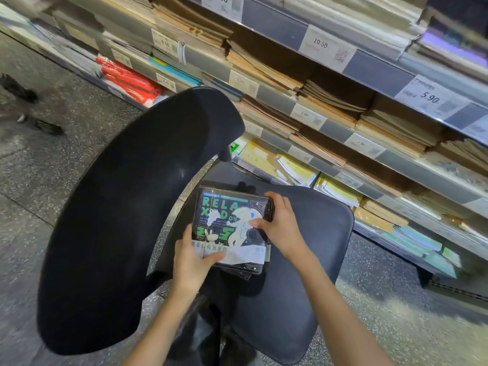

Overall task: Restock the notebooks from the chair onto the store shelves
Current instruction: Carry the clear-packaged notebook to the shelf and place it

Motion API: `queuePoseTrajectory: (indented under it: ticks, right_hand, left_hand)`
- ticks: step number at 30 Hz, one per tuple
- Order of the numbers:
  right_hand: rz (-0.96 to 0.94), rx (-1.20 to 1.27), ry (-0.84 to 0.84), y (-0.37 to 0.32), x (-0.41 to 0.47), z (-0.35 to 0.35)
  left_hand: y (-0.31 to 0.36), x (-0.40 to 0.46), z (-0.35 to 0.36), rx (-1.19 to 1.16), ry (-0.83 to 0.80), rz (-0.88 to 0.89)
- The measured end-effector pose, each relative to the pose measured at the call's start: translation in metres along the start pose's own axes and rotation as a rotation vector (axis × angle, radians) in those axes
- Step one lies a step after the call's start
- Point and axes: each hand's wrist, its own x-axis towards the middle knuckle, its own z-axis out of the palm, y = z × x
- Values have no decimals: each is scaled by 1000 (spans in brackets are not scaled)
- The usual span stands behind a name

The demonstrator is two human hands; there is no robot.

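A stack of black notebooks (224,220) with green "RELAXED" lettering and a white cartoon figure lies on the seat of a dark chair (311,260). My left hand (191,256) grips the stack's near left corner, thumb on top. My right hand (277,225) holds the far right edge, with its thumb on the cover and its fingers curled over the side. The store shelves (330,122) rise just behind the chair, packed with brown, yellow and pale notebooks.
The chair's curved black backrest (132,220) stands to the left of the stack. Price labels (327,48) line the shelf edges. Red packets (129,80) lie on a lower shelf at the far left. A person's feet (29,107) are on the speckled floor at left.
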Motion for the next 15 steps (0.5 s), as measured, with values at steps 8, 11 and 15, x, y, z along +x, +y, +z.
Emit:
queuePoseTrajectory:
  ticks: [8,11,15]
  right_hand:
    - [-68,-20,171,-32,-27,-54]
    - [-103,-33,237,-57,-38,-83]
    - [-163,-60,335,-102,-57,-130]
  left_hand:
    - [60,-19,-4,-93,-86,75]
    - [96,-27,-13,-130,-103,143]
    - [158,-45,-32,-201,-133,250]
